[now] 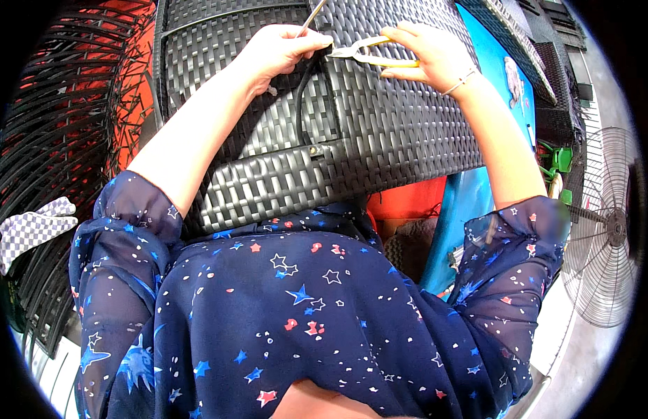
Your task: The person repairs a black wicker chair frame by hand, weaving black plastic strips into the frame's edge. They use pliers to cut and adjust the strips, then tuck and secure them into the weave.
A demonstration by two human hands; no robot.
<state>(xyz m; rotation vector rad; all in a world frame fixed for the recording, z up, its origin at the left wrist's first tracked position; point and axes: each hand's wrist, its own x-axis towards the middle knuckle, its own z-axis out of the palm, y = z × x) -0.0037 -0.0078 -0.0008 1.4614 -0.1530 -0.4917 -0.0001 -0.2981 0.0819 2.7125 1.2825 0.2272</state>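
A large dark woven wicker panel (401,119) lies in front of me, made of glossy flat strips. My left hand (278,52) is closed above it, thumb and fingers pinched around a thin metal rod (311,17) that points up and away. In my right hand (429,52) is a pair of yellow-handled pliers (366,53), its handles spread apart. The pliers' jaws reach left to the tips of my left thumb and finger; whether they grip anything is too small to tell. Below my left hand, a dark loose strip (301,105) runs down along a gap in the weave.
Many curved dark strips (59,105) are stacked at the left beside a red surface (139,91). A checkered glove (38,227) lies on them. Right of the panel is a blue surface (505,70), with more wicker pieces (554,77) beyond. A wire-caged fan (607,227) stands at far right.
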